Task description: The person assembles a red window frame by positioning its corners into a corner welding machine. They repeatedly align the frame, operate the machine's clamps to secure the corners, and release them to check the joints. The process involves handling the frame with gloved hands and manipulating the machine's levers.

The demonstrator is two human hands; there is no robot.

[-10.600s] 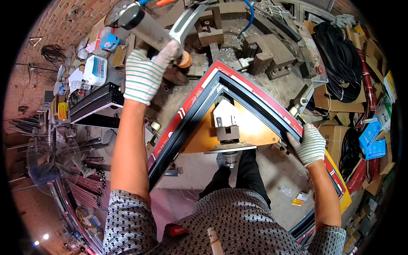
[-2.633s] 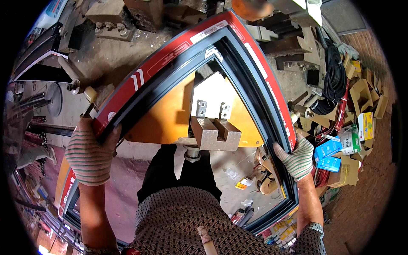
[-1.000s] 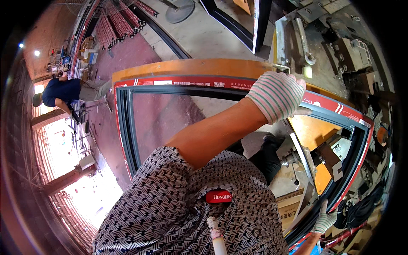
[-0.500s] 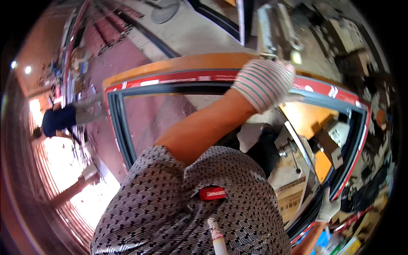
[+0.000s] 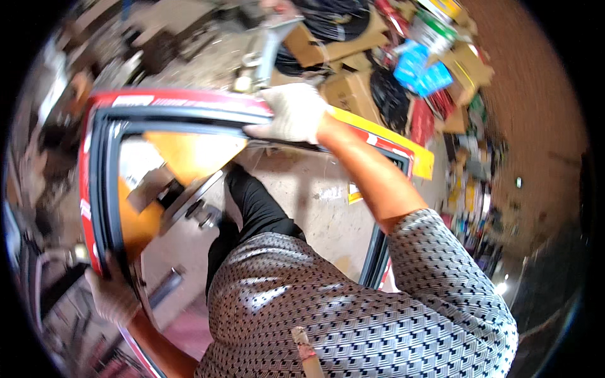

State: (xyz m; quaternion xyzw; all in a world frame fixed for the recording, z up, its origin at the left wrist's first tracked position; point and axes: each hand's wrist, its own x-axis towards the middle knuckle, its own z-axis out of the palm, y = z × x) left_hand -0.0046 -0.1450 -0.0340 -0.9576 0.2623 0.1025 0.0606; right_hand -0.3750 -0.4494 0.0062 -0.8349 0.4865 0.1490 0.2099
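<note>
A large rectangular window frame, dark grey with red protective film along its outer edge, surrounds my body and legs. My gloved right hand is closed over its far side, thumb toward the inner edge. My left hand, also in a pale glove, grips the left side near the lower left; part of its fingers is hidden behind the profile. Below the far right corner of the frame shows a yellow strip. My shirt and right arm hide the near right part of the frame.
Through the frame's opening show orange-yellow panels, blurred metal machine parts and the floor. Beyond lie cardboard boxes, black wrapped coils, a blue bag and a white-green bucket. Clutter lines the right wall.
I have turned, and the surroundings have swung leftward across the view. My left hand has gone from the far side to the left side; my right hand now holds the far side.
</note>
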